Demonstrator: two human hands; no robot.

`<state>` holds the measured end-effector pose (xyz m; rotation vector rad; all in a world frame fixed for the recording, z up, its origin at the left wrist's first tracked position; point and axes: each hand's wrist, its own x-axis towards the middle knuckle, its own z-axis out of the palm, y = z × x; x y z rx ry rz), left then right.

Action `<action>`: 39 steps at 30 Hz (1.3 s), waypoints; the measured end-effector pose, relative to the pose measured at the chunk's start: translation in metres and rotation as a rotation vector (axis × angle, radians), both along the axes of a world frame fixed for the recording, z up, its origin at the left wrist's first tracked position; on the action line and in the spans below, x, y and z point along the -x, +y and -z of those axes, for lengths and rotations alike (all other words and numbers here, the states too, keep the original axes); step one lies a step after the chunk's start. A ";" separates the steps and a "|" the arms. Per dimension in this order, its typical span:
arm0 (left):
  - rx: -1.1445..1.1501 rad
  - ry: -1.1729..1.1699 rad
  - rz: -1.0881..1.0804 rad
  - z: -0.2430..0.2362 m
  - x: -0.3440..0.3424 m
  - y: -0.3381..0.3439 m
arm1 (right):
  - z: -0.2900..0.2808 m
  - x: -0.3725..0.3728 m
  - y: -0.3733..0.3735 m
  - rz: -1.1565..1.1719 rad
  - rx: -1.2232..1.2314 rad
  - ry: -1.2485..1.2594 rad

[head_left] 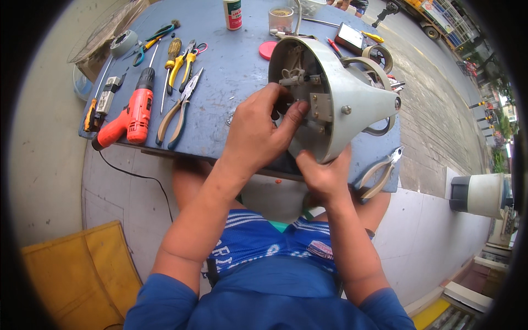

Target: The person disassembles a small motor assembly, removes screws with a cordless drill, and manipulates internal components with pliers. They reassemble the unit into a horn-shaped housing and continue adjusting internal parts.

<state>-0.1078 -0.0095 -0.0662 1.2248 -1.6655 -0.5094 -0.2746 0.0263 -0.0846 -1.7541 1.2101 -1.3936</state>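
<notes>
Grey metal housing, cone-shaped, is at the near edge of the blue bench, right of its middle. Its wide open mouth faces left and its narrow end points right; whether it bears on the bench top or is lifted clear, I cannot tell.

Inside the mouth I note a pale connector with wires and, below it, a light metal bracket with holes.

My left hand is at the mouth, fingers bent and partly inside, thumb beside the bracket. Whether these fingers pinch a part or merely touch one, I cannot determine. My right hand grasps the housing from below at its lower rim, some fingers hidden.

To the left of the housing, well apart from it, long-nose pliers lie with handles toward me. Left of these lies a red drill; behind the pliers, a screwdriver with a yellow and black handle. Near the right corner, a second pair of pliers lies with handles spread. Beyond the housing, I record a red lid, a clear cup and a bottle standing upright.
</notes>
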 end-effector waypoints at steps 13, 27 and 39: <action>0.166 -0.071 0.062 -0.003 -0.002 -0.008 | 0.008 -0.001 -0.004 0.017 0.067 -0.001; 0.228 -0.245 0.081 -0.009 -0.003 -0.013 | -0.012 0.002 -0.005 -0.033 0.093 0.020; 0.399 -0.477 0.133 -0.010 -0.025 -0.016 | -0.012 -0.006 -0.008 -0.026 0.041 -0.060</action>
